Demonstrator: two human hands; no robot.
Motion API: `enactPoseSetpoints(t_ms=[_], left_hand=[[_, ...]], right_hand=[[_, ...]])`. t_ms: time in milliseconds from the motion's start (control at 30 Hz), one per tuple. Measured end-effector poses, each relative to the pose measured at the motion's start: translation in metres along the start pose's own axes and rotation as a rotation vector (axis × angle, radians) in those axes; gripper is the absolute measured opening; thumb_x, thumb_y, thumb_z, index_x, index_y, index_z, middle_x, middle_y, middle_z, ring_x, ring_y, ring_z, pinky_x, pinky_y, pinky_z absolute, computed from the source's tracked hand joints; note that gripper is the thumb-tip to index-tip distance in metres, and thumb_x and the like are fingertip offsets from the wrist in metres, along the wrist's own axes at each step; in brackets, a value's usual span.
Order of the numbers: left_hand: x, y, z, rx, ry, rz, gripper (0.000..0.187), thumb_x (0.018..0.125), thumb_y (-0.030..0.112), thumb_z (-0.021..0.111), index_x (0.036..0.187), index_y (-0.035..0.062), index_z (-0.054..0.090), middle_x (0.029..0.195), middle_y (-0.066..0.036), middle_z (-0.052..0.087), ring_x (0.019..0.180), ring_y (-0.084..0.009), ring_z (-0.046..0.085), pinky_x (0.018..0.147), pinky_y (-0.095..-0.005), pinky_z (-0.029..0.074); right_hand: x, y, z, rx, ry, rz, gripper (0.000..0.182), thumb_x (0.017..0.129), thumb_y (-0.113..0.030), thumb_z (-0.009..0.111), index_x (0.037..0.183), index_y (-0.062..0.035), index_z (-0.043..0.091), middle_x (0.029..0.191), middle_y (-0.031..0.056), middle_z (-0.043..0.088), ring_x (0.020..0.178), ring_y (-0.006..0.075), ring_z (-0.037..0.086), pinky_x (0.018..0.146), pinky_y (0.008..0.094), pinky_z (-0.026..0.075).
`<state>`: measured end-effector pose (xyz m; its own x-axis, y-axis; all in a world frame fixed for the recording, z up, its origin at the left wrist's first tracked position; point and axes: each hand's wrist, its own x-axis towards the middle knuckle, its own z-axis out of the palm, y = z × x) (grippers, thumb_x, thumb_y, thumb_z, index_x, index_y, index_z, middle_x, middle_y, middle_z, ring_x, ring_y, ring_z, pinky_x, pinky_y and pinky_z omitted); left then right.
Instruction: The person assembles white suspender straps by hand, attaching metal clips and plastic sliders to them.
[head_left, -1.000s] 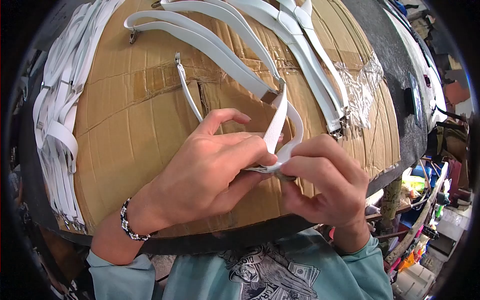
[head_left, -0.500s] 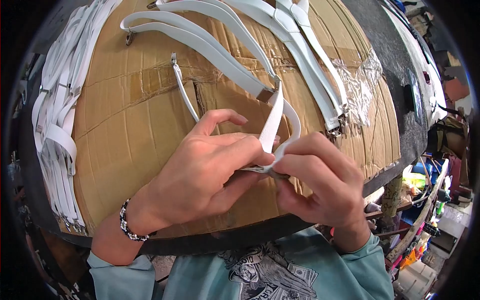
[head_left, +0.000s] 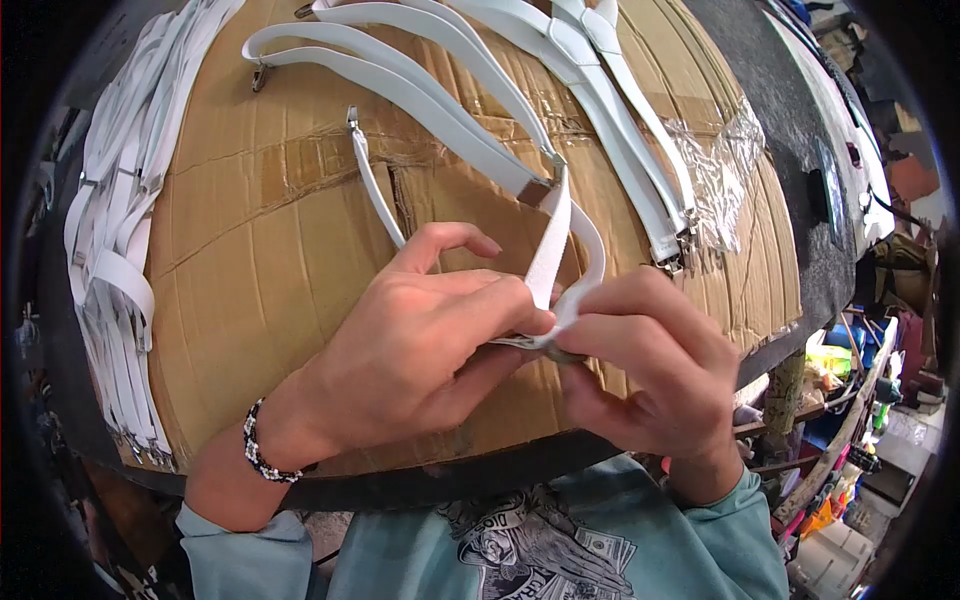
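My left hand (head_left: 430, 340) pinches a white elastic strap (head_left: 550, 250) between thumb and fingers, its index finger raised and bent. Close beside it, my right hand (head_left: 650, 360) grips the same strap and a small dull metal piece (head_left: 563, 354), mostly hidden by the fingertips. Above the hands the strap forms a loop and runs up to a metal buckle and a brown tab (head_left: 534, 192). From there white straps (head_left: 400, 90) curve to the upper left, with a metal clip (head_left: 259, 77) at the bend. A narrower strap end with a clip (head_left: 352, 117) emerges from behind my left hand.
Cardboard (head_left: 240, 330) covers the dark table (head_left: 450, 484). A bundle of white straps (head_left: 125, 230) lies at the left. White suspenders with clips (head_left: 625, 130) lie at the upper right, beside clear plastic film (head_left: 720, 170). Assorted items fill the area beyond the table's right edge.
Both hands have shifted slightly to the right with the strap between them. The narrow strap end with its clip has moved slightly right and down.
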<state>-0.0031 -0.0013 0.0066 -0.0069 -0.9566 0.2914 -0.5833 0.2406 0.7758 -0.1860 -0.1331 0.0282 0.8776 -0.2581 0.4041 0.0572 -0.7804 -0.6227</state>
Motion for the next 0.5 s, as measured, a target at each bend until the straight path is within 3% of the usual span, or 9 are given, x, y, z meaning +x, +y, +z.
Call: enactPoseSetpoints(t_ms=[233,333,500], left_hand=[[-0.002,-0.002,0.002,-0.015,0.01,-0.013,0.026,0.079,0.003,0.078,0.103,0.0077,0.07,0.086,-0.003,0.076,0.076,-0.0181,0.071,0.107,-0.0477,0.04],[-0.001,-0.001,0.004,-0.024,0.028,-0.012,0.026,0.078,0.001,0.078,0.102,0.0073,0.07,0.084,-0.003,0.075,0.073,-0.0185,0.071,0.107,-0.0476,0.041],[0.0,0.001,0.001,-0.004,0.025,-0.006,0.03,0.074,-0.001,0.078,0.102,0.0065,0.07,0.079,-0.003,0.073,0.071,-0.0201,0.069,0.107,-0.0473,0.041]], right_hand=[[-0.007,0.015,-0.006,-0.104,-0.08,-0.026,0.034,0.063,0.008,0.076,0.095,-0.0023,0.069,0.088,0.0124,0.066,0.074,0.0263,0.068,0.065,0.0349,0.056],[-0.009,0.011,-0.01,-0.064,-0.104,0.0,0.026,0.071,0.006,0.075,0.093,-0.0003,0.063,0.093,0.0125,0.06,0.076,0.0298,0.067,0.065,0.0389,0.056],[0.0,-0.002,0.008,0.014,-0.006,-0.081,0.029,0.07,0.005,0.075,0.095,0.0015,0.063,0.091,0.0116,0.058,0.075,0.0275,0.065,0.063,0.0386,0.055]])
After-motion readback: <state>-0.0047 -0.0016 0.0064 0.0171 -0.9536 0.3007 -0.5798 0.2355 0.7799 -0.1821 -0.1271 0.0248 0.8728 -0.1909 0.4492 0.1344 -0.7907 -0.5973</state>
